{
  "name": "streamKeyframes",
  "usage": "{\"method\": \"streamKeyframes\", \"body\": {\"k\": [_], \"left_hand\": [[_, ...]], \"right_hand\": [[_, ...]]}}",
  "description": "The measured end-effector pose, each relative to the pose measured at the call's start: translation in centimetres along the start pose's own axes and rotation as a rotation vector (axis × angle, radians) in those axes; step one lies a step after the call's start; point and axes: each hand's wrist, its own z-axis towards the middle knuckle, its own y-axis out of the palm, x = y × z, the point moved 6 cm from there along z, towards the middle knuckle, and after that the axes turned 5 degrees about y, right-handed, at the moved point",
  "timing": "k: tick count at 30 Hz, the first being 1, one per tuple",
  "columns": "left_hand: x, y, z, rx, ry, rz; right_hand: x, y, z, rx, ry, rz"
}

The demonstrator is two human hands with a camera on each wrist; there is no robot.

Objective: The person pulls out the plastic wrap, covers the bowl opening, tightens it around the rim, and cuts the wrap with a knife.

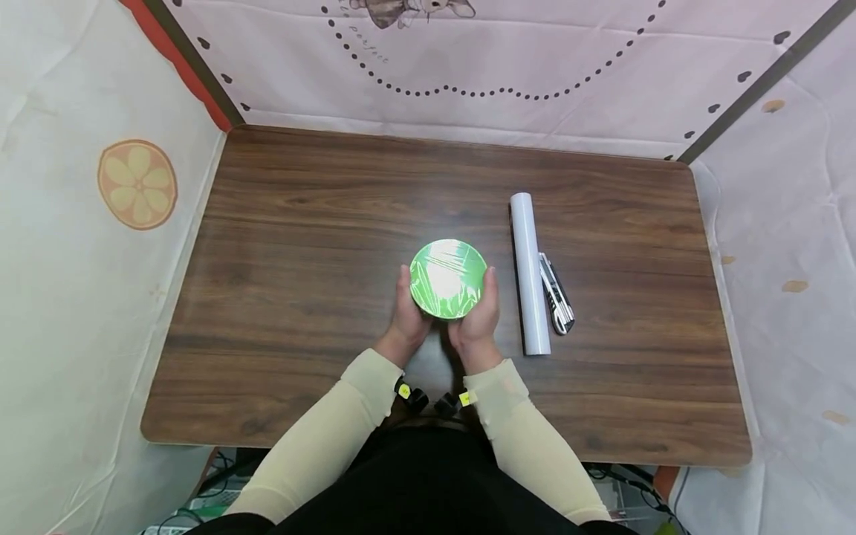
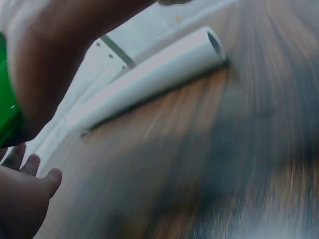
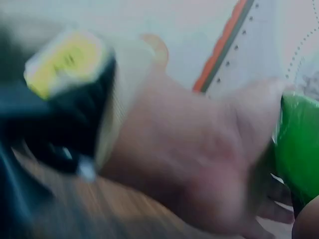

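Note:
A round green item [image 1: 448,279] in shiny clear film is held in front of the person, between both hands. The left hand [image 1: 409,313] cups its left side, thumb up along the edge. On the opposite side the right hand [image 1: 478,315] grips it the same way. Most fingers are hidden beneath it in the head view. In the right wrist view the green side [image 3: 301,147] shows beside the left hand [image 3: 209,154], whose fingers reach under it. Only a green sliver [image 2: 7,107] appears in the left wrist view.
A white roll [image 1: 530,275], hollow at its end, lies right of the hands. Against its right side rests a utility knife [image 1: 556,294]. The wooden table [image 1: 301,208] is bounded by printed cloth walls [image 1: 481,59] at the back and both sides.

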Motion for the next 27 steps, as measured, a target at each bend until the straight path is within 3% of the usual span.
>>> {"method": "streamKeyframes", "body": {"k": [5, 9, 22, 27], "left_hand": [[0.1, -1.7, 0.1, -0.089, 0.001, 0.197], [0.8, -2.8, 0.2, -0.093, 0.009, 0.314], [2.4, -2.7, 0.5, -0.083, -0.034, 0.278], [3.4, -2.9, 1.0, -0.067, -0.023, 0.244]], "right_hand": [[-0.1, -1.6, 0.6, 0.008, -0.027, -0.051], [-0.4, -2.4, 0.8, -0.001, -0.030, -0.108], [-1.8, -2.5, 1.8, 0.073, -0.095, -0.240], [-2.6, -2.4, 1.9, 0.015, -0.080, -0.299]]}}
